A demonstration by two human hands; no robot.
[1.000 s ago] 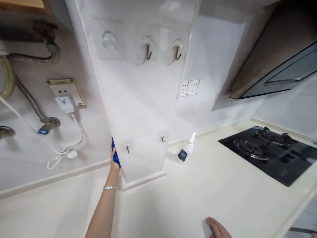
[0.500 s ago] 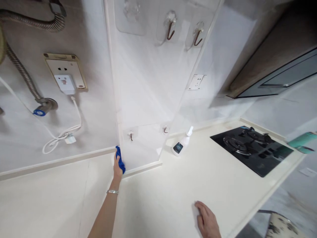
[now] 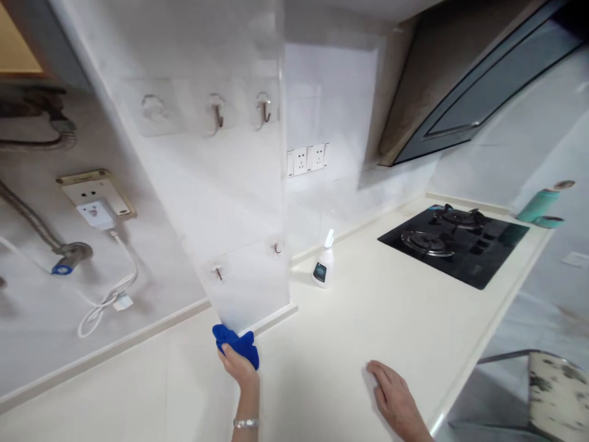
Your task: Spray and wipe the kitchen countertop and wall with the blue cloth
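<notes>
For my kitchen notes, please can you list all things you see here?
cloth: one, blue, in left hand
countertop: one, cream, along the wall
spray bottle: one, white, on countertop
gas hob: one, black, on countertop
range hood: one, dark grey, above hob
adhesive hooks: five, clear and brown, on pillar
socket panels: at least two, white, on walls
bottle: one, teal, right of hob
left hand: one, gripping cloth
right hand: one, flat on countertop

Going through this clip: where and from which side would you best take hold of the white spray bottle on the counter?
Grip the white spray bottle around its wider lower body, coming from the front with the right hand, which lies flat on the counter holding nothing. The bottle stands upright near the wall, and its top narrows to a slim nozzle, so the body probably gives the steadier hold.
</notes>
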